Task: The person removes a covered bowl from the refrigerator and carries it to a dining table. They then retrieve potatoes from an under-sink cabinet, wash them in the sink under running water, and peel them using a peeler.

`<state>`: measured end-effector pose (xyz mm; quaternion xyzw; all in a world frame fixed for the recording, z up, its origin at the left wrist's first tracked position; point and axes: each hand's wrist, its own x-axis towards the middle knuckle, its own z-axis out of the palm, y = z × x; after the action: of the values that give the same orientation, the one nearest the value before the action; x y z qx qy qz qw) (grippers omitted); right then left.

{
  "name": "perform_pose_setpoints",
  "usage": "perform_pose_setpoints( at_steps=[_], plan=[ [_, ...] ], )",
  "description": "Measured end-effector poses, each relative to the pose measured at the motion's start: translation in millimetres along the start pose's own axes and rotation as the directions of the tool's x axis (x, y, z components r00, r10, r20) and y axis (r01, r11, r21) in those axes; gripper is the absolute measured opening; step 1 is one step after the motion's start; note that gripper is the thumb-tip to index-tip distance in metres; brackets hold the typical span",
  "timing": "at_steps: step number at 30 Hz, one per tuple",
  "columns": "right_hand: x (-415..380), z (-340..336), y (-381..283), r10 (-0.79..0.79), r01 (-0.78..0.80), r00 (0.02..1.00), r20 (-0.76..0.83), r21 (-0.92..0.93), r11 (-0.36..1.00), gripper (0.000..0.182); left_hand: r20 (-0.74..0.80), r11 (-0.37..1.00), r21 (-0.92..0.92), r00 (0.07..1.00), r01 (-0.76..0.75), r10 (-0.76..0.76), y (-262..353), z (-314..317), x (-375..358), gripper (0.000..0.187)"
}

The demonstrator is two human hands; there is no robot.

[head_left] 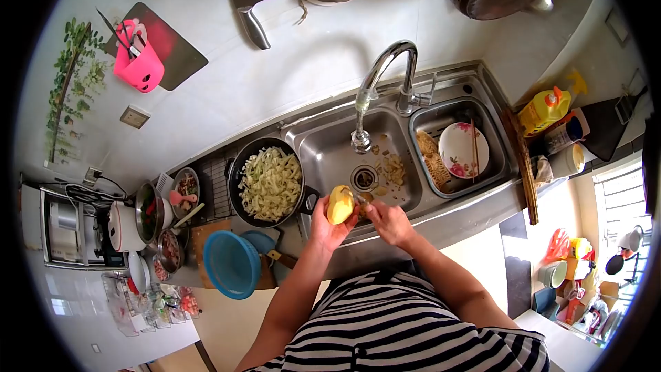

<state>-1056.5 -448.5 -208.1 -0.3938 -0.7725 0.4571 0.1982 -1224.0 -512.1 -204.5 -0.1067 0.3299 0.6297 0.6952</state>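
Note:
My left hand [325,229] is wrapped round a peeled yellow potato [338,208] at the front edge of the sink [313,148]. My right hand [391,224] is closed on a small peeler [361,200], its working end against the potato's right side. The fingers partly hide the tool. Below, potato peelings [392,169] lie in the left basin around the drain [364,178]. A chrome faucet [361,107] arches over that basin. Left of my hands sits a black pan [236,196] full of pale chopped vegetable pieces [270,182].
A grey tub [418,124] in the right basin holds a floral plate [454,141] with chopsticks. On the left counter, a blue basket [231,265] rests on a wooden board [201,234], near several bowls. A cleaver [249,0] and pots hang above.

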Motion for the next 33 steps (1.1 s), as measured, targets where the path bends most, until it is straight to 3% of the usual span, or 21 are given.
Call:
perform_pose_setpoints(
  at_steps=[5,7,8,10,11,13,18,20,21,22,24,25,27,29,31,33],
  plan=[
    [-4,2,-9,-0.130,0.130,0.991,0.008,-0.176,0.976,0.020,-0.031,1.000,0.024,0.999,-0.018,0.019,-1,-4,8,0.039],
    [-2,0,-12,-0.263,0.239,0.964,-0.049,-0.283,0.929,0.021,0.001,1.000,0.019,1.000,-0.025,0.025,-3,-7,11,0.039],
    [8,9,10,-0.261,0.237,0.964,-0.050,-0.283,0.929,0.021,0.032,0.999,0.013,0.999,-0.031,0.031,-5,-9,12,0.039],
    [33,34,77,-0.047,0.014,0.995,-0.087,-0.346,0.938,0.024,0.023,1.000,0.029,1.000,0.006,-0.007,-7,-5,7,0.040],
    [35,25,77,-0.048,0.014,0.995,-0.091,-0.345,0.938,0.024,0.017,0.998,0.049,0.999,0.038,-0.039,-6,-2,6,0.040],
    [37,4,59,0.192,-0.192,0.980,-0.043,0.005,0.981,0.029,0.025,0.998,0.046,0.998,0.050,-0.051,-2,1,3,0.040],
    [16,-9,1,0.058,-0.058,0.998,-0.027,0.010,0.998,0.029,-0.040,0.997,0.073,0.999,0.000,0.003,-2,-10,6,0.041],
    [14,-2,-3,0.008,-0.013,0.999,-0.031,-0.155,0.988,0.029,-0.007,0.994,0.103,1.000,-0.017,0.018,-3,-15,6,0.040],
    [24,8,22,-0.010,0.005,0.999,-0.034,-0.127,0.992,0.030,0.042,0.995,0.097,0.999,0.005,-0.009,-4,-20,7,0.040],
    [35,11,43,-0.096,0.114,0.993,0.070,-0.317,0.942,0.031,0.097,0.995,0.093,0.995,0.021,-0.030,-4,-21,8,0.040],
    [44,15,55,0.102,-0.111,0.993,-0.053,-0.237,0.965,0.031,0.109,0.995,0.097,0.994,0.020,-0.030,-4,-15,2,0.041],
    [43,7,44,0.104,-0.113,0.993,-0.052,-0.235,0.965,0.031,0.108,0.996,0.085,0.994,0.021,-0.031,-6,-11,-4,0.042],
    [36,-13,22,-0.119,0.116,0.993,-0.011,-0.128,0.985,0.031,0.103,0.997,0.080,0.994,0.014,-0.022,-6,-3,-12,0.039],
    [28,-20,6,-0.070,0.068,0.997,-0.011,-0.106,0.992,0.030,0.111,0.997,0.079,0.994,-0.005,-0.004,-6,-3,-10,0.037],
    [18,-23,-11,-0.019,0.018,1.000,-0.012,-0.077,0.997,0.029,0.213,0.944,0.282,0.971,-0.169,0.110,-7,-11,-8,0.035],
    [9,-27,-24,-0.046,0.034,0.997,-0.054,-0.206,0.978,0.026,0.219,0.927,0.326,0.968,-0.188,0.119,-4,-13,-7,0.037]
  ],
)
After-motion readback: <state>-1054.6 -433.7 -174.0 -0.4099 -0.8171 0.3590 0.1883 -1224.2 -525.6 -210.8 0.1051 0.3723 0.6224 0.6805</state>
